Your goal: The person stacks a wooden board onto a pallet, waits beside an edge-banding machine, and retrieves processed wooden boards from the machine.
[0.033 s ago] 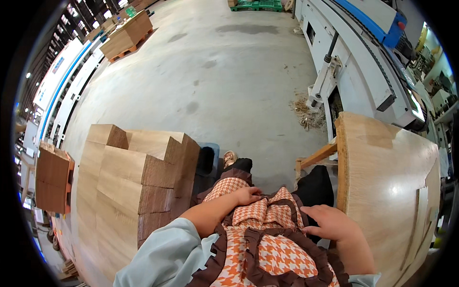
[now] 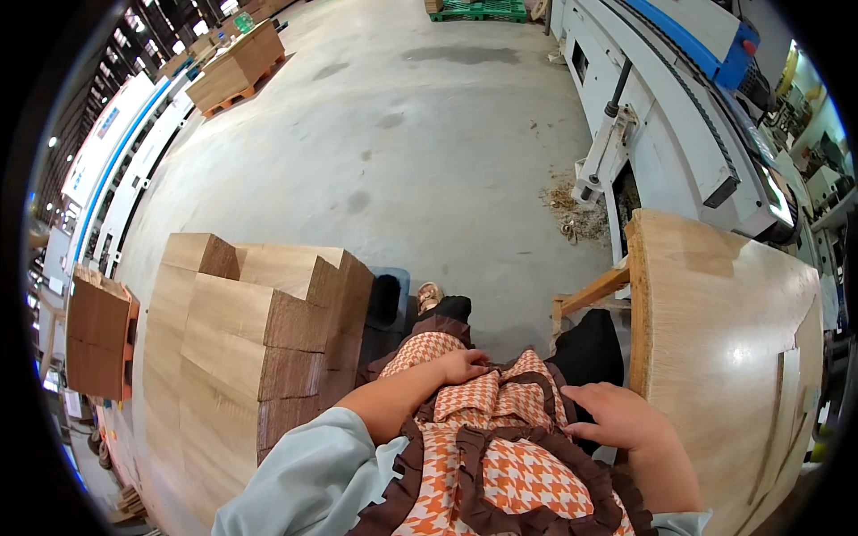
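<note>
My left hand [image 2: 464,365] rests on the orange and white houndstooth apron [image 2: 523,473] over my lap. Its fingers lie loosely on the cloth and hold nothing. On the other side, my right hand [image 2: 617,416] lies by the apron's brown ruffled edge, over my right thigh, with thumb and forefinger apart and nothing between them. Left of me stands a tall stack of light wooden boards [image 2: 223,322] with stepped upper layers. Close to my right forearm is a wood-topped table [image 2: 715,330], with a thin wooden strip [image 2: 779,420] lying on it.
A blue-grey plastic bin [image 2: 390,299] sits behind the board stack. A long white machine [image 2: 661,116] runs along the right, with wood shavings [image 2: 572,210] on the floor beside it. Further board stacks on pallets [image 2: 237,67] and another machine [image 2: 116,170] stand left.
</note>
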Tool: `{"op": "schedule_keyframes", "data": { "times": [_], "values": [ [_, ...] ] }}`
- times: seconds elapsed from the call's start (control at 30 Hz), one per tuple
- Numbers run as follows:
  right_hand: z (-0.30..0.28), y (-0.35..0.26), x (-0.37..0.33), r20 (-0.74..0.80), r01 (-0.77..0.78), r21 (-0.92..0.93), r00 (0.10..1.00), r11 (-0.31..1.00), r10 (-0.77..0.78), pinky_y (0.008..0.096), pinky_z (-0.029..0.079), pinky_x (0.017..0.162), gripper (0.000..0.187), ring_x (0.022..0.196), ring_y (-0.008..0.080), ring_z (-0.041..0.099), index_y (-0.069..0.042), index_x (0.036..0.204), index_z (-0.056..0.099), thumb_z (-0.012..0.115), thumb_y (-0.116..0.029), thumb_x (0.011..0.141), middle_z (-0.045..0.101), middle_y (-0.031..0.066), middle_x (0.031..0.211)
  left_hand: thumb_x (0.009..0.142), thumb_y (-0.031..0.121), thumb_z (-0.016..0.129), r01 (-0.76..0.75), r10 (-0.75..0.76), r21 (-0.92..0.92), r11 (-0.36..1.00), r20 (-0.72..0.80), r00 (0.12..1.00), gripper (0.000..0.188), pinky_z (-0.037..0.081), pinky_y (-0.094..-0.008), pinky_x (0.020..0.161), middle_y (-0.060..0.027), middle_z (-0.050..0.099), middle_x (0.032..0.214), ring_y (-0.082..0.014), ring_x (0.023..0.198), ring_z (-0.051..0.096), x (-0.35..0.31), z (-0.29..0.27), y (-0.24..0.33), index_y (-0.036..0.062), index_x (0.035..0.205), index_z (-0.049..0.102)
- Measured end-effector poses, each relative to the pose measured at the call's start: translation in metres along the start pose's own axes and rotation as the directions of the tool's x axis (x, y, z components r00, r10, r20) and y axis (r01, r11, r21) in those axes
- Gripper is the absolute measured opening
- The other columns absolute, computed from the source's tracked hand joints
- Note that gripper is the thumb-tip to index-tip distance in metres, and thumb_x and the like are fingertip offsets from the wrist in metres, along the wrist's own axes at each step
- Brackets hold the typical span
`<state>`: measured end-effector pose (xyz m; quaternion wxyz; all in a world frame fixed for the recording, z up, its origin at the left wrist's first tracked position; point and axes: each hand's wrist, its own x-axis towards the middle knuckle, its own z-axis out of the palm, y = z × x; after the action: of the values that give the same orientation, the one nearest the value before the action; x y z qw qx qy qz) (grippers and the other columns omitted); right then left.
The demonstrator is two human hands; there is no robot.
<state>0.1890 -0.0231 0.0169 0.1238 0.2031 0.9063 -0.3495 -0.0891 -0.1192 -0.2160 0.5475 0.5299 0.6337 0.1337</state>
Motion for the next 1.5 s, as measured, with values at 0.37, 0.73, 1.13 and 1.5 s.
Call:
{"op": "schedule_keyframes", "data": {
  "times": [0.37,0.73,1.13,1.5],
  "values": [
    [0.0,-0.002,0.001,0.007,-0.011,-0.01,1.0,1.0,0.011,0.0378,0.043,0.085,0.057,0.097,0.0304,0.053,-0.002,0.121,0.047,0.065,-0.032,0.075,0.058,0.0131,0.103,0.084,0.03,0.057,-0.033,0.033,-0.062,0.998,0.001,0.999,0.044,0.046,-0.0347,0.085,-0.0154,0.06,0.108,-0.0269,0.099,0.058,0.001,0.002,-0.006,0.0025,0.118,0.051],
    [-0.002,0.009,-0.001,0.096,-0.061,0.016,0.994,0.998,0.059,0.0396,0.041,0.089,0.057,0.106,0.0327,0.05,-0.005,0.124,0.045,0.064,-0.031,0.077,0.055,0.0158,0.113,0.084,0.034,0.056,-0.103,0.104,0.048,0.994,-0.022,0.994,0.04,0.046,-0.0356,0.084,-0.0144,0.061,0.105,-0.0269,0.097,0.058,0.007,-0.001,-0.002,0.0066,0.112,0.055],
    [0.009,0.016,0.007,0.237,-0.006,0.024,0.971,1.0,0.0,0.0392,0.043,0.084,0.056,0.1,0.0337,0.053,-0.006,0.131,0.038,0.057,-0.028,0.083,0.056,0.0174,0.109,0.087,0.043,0.05,-0.05,0.05,-0.005,0.999,0.18,0.982,0.051,0.041,-0.038,0.093,-0.015,0.054,0.121,-0.0284,0.11,0.051,0.056,0.011,-0.07,0.0087,0.125,0.049],
    [0.021,0.027,0.008,0.045,0.104,0.163,0.993,0.981,-0.113,0.0423,0.044,0.079,0.047,0.094,0.0374,0.056,-0.005,0.115,0.052,0.059,-0.031,0.077,0.059,0.0221,0.101,0.088,0.039,0.051,-0.021,0.038,-0.093,0.995,0.179,0.983,0.048,0.042,-0.0338,0.09,-0.0134,0.056,0.117,-0.0228,0.106,0.054,0.051,0.004,-0.048,0.008,0.125,0.049]
  ]
}}
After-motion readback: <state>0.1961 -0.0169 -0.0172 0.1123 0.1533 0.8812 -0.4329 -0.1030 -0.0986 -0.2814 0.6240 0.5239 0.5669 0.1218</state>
